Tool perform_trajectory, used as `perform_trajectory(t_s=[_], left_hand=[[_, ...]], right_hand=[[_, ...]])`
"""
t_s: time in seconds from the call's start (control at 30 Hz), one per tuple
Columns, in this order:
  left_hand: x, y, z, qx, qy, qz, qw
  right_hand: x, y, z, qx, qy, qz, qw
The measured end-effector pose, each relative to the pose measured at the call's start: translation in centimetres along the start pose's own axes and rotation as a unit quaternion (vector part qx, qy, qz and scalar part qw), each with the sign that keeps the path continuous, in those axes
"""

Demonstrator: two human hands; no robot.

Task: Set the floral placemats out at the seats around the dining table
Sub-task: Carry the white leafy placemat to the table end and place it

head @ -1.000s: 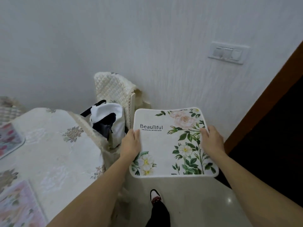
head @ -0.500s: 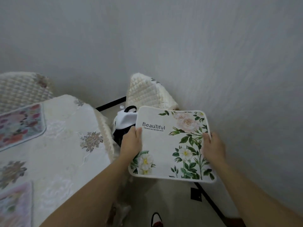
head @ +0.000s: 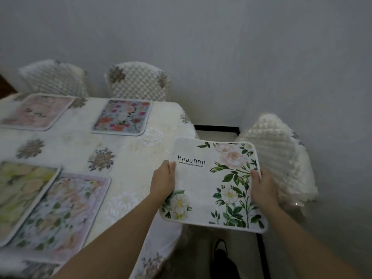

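I hold a white placemat (head: 209, 184) printed with "Beautiful" and green-leaved flowers, flat, just past the table's right end. My left hand (head: 163, 182) grips its left edge and my right hand (head: 261, 188) grips its right edge. On the dining table (head: 124, 158) lie a pink placemat (head: 38, 111) and a blue floral placemat (head: 122, 117) at the far side. A green-yellow placemat (head: 20, 190) overlaps a pale lilac floral placemat (head: 60, 214) at the near side.
Two quilted-cover chairs (head: 138, 81) (head: 54, 77) stand behind the table against the grey wall. A third quilted chair (head: 277, 160) stands at the table's right end, close under the held mat. A dark bag (head: 223, 260) lies on the floor below.
My view has swung left, bringing the table and its laid mats into sight. The held placemat has come toward the table's right end, still in both hands.
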State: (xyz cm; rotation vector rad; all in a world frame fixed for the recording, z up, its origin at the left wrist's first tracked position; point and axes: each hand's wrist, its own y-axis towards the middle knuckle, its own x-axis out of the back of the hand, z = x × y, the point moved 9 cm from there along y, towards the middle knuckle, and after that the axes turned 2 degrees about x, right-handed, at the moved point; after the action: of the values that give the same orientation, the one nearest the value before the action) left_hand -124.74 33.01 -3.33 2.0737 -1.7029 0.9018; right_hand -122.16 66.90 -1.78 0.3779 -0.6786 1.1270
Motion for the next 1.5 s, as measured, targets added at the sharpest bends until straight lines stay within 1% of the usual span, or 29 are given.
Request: perform_trajectory(t_s=[0.17, 0.3, 0.47, 0.6, 0.7, 0.83, 0.97, 1.13, 1.23, 1.3, 1.4, 1.5], left_hand=[[3.8, 2.0, 4.3, 0.089, -0.019, -0.089, 0.992], [6.1, 2.2, 6.7, 0.166, -0.028, -0.162, 0.972], [7.1, 2.2, 8.7, 0.255, -0.042, -0.232, 0.938], [6.6, 1.5, 9.8, 0.317, -0.065, -0.288, 0.901], [5.6, 0.8, 10.6, 0.349, -0.08, -0.315, 0.879], [3.8, 0.5, 12.2, 0.378, -0.087, -0.321, 0.864], [2.0, 0.8, 13.6, 0.408, -0.107, -0.311, 0.852], [-1.0, 0.4, 14.9, 0.434, -0.187, -0.305, 0.827], [-3.6, -0.2, 16.1, 0.458, -0.25, -0.292, 0.802], [-5.0, -0.6, 16.9, 0.467, -0.282, -0.293, 0.785], [-5.4, -0.6, 16.4, 0.468, -0.302, -0.293, 0.777], [-5.4, -0.4, 15.1, 0.469, -0.335, -0.294, 0.763]], right_hand=[[-7.6, 6.1, 5.5, 0.092, -0.015, 0.092, 0.991], [-14.5, 10.1, 9.2, 0.149, -0.016, 0.178, 0.972], [-21.7, 13.4, 13.6, 0.213, -0.04, 0.275, 0.937], [-26.0, 14.7, 17.2, 0.295, -0.054, 0.328, 0.896], [-28.8, 15.1, 18.5, 0.322, -0.076, 0.362, 0.872], [-31.7, 15.5, 19.6, 0.36, -0.098, 0.394, 0.84], [-34.4, 16.3, 20.2, 0.393, -0.136, 0.401, 0.816], [-37.1, 17.0, 20.5, 0.41, -0.16, 0.42, 0.794], [-38.5, 17.2, 20.4, 0.402, -0.154, 0.436, 0.79], [-39.3, 17.6, 19.9, 0.38, -0.144, 0.448, 0.796], [-40.1, 18.3, 19.0, 0.34, -0.135, 0.463, 0.807], [-40.4, 18.8, 18.8, 0.318, -0.129, 0.461, 0.819]])
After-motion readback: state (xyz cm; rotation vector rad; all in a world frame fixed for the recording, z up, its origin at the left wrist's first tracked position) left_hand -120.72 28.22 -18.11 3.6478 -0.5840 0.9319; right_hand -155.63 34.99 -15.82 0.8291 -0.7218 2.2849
